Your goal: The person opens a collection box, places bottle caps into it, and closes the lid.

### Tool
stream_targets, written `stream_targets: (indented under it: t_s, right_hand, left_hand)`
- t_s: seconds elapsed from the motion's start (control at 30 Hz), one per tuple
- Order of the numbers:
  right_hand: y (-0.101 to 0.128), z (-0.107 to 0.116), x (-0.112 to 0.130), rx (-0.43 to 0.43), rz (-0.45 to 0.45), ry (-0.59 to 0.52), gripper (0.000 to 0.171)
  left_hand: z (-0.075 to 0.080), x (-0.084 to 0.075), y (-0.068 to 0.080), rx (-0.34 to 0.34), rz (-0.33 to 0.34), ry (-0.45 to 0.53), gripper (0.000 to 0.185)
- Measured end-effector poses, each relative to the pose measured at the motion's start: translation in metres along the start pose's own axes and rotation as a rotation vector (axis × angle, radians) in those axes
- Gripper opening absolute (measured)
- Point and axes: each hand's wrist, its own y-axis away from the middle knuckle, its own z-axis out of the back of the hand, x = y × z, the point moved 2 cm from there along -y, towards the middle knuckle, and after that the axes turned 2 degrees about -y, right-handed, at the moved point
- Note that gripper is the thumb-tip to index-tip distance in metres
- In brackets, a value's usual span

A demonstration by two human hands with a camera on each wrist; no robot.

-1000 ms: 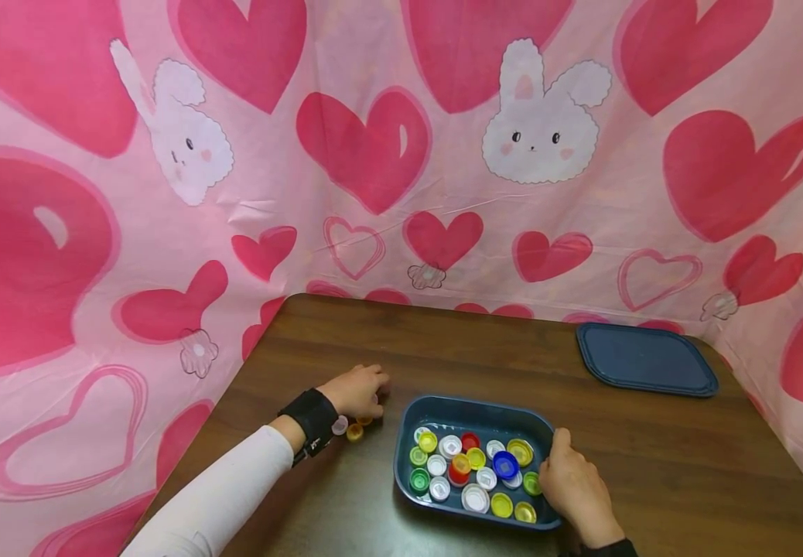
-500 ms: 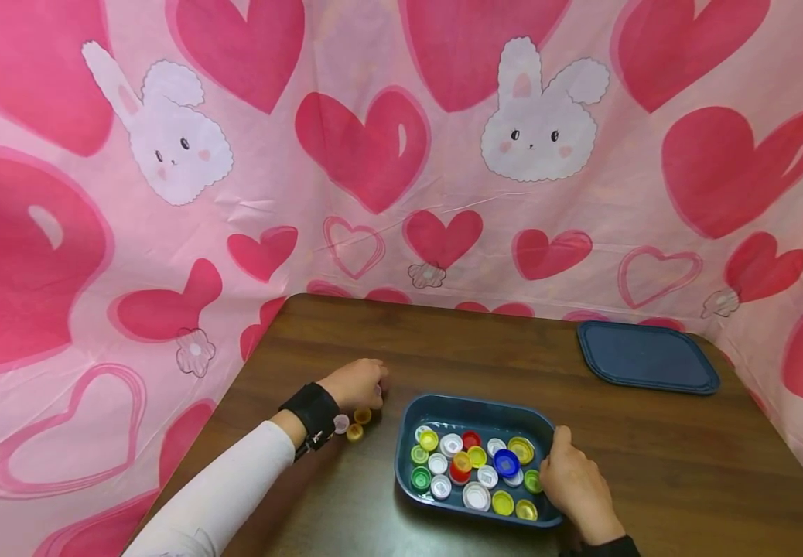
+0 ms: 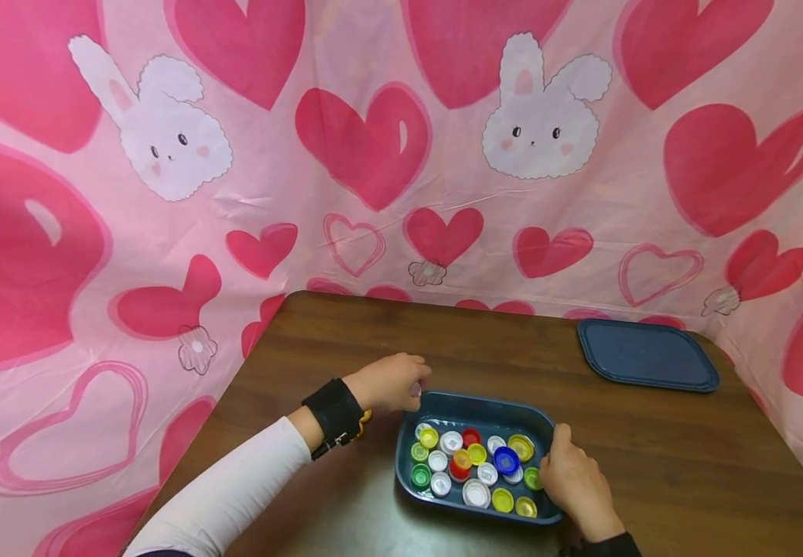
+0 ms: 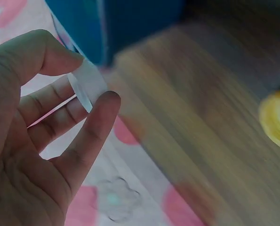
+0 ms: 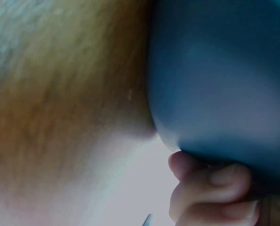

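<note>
While the left hand [image 3: 391,381] pinches a clear cap [image 4: 87,84] between thumb and curled fingertips, it hovers just at the far left corner of the blue tray [image 3: 474,408], which lies to its right. A yellow cap [image 4: 277,118] sits on the table [image 3: 687,456] behind its wrist. The right hand [image 3: 572,483] grips the tray's right rim, fingers curled under the edge, many coloured caps [image 3: 474,464] just left of it.

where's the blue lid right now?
Head view: the blue lid lies flat on the table at its far right corner, beyond the cap-filled blue tray, clear of both hands.
</note>
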Motion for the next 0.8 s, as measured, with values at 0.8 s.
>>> stream_targets:
  t_s: [0.8]
  right_hand:
    - [0.001,0.000,0.002,0.020,-0.033,0.001,0.037]
  left_hand:
    - [-0.028,-0.085,-0.013,0.174,-0.287,-0.102,0.027]
